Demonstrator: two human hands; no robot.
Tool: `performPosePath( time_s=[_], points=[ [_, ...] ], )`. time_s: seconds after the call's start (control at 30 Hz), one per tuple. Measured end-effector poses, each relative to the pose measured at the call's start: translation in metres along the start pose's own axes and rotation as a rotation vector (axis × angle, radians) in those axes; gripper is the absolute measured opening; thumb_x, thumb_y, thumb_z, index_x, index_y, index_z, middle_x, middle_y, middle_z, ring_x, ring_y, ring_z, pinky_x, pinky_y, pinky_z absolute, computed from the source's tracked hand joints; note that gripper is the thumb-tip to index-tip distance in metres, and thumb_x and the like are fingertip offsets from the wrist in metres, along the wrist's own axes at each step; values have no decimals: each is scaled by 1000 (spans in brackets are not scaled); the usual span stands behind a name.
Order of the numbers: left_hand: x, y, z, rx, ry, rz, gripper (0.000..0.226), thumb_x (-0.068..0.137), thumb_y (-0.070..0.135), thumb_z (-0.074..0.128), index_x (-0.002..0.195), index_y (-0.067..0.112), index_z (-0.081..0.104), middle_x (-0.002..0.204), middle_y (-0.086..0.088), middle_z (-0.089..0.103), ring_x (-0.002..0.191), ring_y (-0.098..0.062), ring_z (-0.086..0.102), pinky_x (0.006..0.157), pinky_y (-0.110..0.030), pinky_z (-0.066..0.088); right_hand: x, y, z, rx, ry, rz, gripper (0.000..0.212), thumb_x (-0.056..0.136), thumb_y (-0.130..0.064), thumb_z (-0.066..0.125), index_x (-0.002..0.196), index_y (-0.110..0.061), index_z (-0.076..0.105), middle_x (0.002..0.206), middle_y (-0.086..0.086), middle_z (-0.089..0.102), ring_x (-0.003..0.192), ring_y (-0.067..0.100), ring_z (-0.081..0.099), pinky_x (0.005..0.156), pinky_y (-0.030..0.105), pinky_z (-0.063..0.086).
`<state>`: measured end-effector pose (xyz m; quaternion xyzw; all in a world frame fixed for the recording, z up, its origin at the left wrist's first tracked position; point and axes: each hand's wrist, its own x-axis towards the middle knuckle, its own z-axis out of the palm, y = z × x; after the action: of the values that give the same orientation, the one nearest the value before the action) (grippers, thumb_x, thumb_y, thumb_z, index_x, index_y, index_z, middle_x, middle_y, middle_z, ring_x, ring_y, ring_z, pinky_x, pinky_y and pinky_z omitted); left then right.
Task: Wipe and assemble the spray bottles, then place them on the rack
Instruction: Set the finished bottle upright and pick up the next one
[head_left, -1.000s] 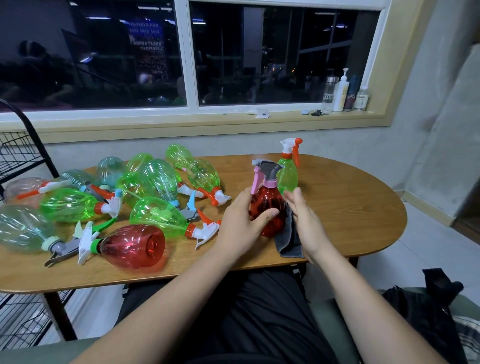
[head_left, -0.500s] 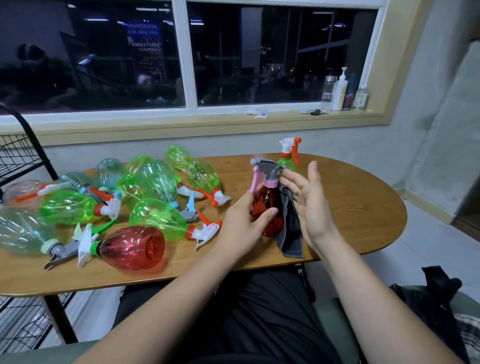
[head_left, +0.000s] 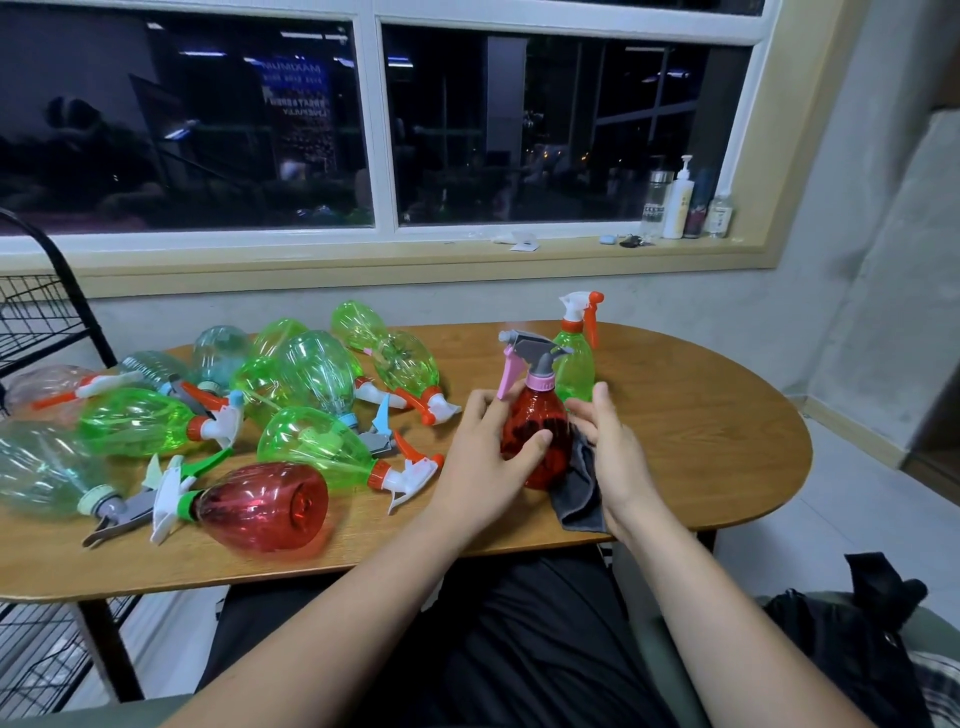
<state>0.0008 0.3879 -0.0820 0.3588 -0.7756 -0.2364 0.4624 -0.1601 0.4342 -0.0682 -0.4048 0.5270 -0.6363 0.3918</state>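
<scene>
Left hand (head_left: 488, 449): grips red bottle (head_left: 530, 415) upright
Right hand (head_left: 613, 452): spread; dropped from neck, presses cloth (head_left: 579, 493) on body
Meaning: probably wiping continues

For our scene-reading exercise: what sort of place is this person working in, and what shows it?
Probably a lived-in room, home or small office, not a factory: an oval wooden table under a dark window, toiletry bottles on its sill, a wire rack at left.
</scene>
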Motion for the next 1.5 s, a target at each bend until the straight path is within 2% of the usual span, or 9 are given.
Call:
performPosePath(
  time_s=[0.23, 0.43, 0.6, 0.7, 0.83, 1.07, 1.2, 1.37, 1.5],
  points=[
    [-1, 0, -1, -35, -13, -40, 55, 99, 43, 68, 151, 33, 54, 137, 22, 63, 124, 1, 61, 108, -34, 53, -14, -38, 14, 215, -4, -150, 54, 108, -60, 41, 141, -23, 63, 131, 2, 75, 126, 17, 69, 112, 47, 50],
    [0, 4, -2, -78, -42, -49, 55, 98, 43, 64, 151, 40, 48, 135, 18, 65, 122, 0, 62, 105, -39, 56, -18, -19, 12, 31, -27, -198, 43, 111, -54, 44, 148, -34, 52, 139, -15, 69, 133, -3, 58, 116, 32, 41],
    [2, -1, -3, -66, 6, -20, 71, 86, 60, 80, 146, 34, 53, 134, 18, 64, 123, 1, 61, 106, -33, 54, -27, -1, 4, -306, 5, -208, 38, 109, -55, 45, 141, -38, 56, 126, -29, 64, 119, -18, 55, 97, 15, 41],
    [2, -5, -3, -69, 30, -19, 82, 78, 70, 81, 146, 34, 55, 132, 17, 53, 126, 0, 57, 108, -35, 53, -23, 3, -1, -396, -11, -167, 49, 109, -60, 39, 140, -32, 64, 134, -16, 67, 131, 6, 57, 102, 28, 40],
    [1, -4, -4, -82, 25, -21, 84, 75, 70, 83, 147, 35, 56, 126, 15, 49, 124, 1, 55, 108, -33, 54, -15, -13, 1, -246, -36, -105, 56, 95, -86, 36, 131, -53, 64, 132, -21, 70, 130, 3, 60, 118, 45, 43],
    [1, -2, -3, -51, 25, 6, 71, 85, 51, 84, 149, 36, 57, 129, 20, 65, 124, -1, 61, 107, -35, 54, -20, -32, 8, -42, -64, -268, 56, 98, -71, 56, 145, -40, 59, 145, -5, 65, 139, 15, 58, 120, 53, 41],
    [-1, 3, -5, -88, 15, -25, 66, 88, 44, 82, 148, 39, 56, 133, 23, 67, 124, 5, 61, 106, -33, 55, -25, -16, 6, -93, -56, -259, 49, 104, -54, 52, 147, -32, 58, 145, -13, 65, 139, 4, 56, 119, 39, 41],
    [0, 2, -4, -85, 7, -47, 64, 91, 40, 78, 149, 42, 53, 132, 22, 67, 120, 3, 63, 103, -35, 57, -21, -4, -7, -244, -49, -180, 67, 94, -77, 48, 149, -39, 56, 150, -23, 58, 141, -5, 48, 123, 34, 35],
    [1, -3, -2, -62, 31, -21, 69, 86, 61, 79, 147, 40, 55, 136, 20, 53, 129, -2, 56, 107, -38, 54, -15, -5, -13, -378, -99, -87, 49, 105, -67, 43, 145, -44, 58, 142, -27, 57, 142, 0, 47, 119, 29, 32]
  ],
)
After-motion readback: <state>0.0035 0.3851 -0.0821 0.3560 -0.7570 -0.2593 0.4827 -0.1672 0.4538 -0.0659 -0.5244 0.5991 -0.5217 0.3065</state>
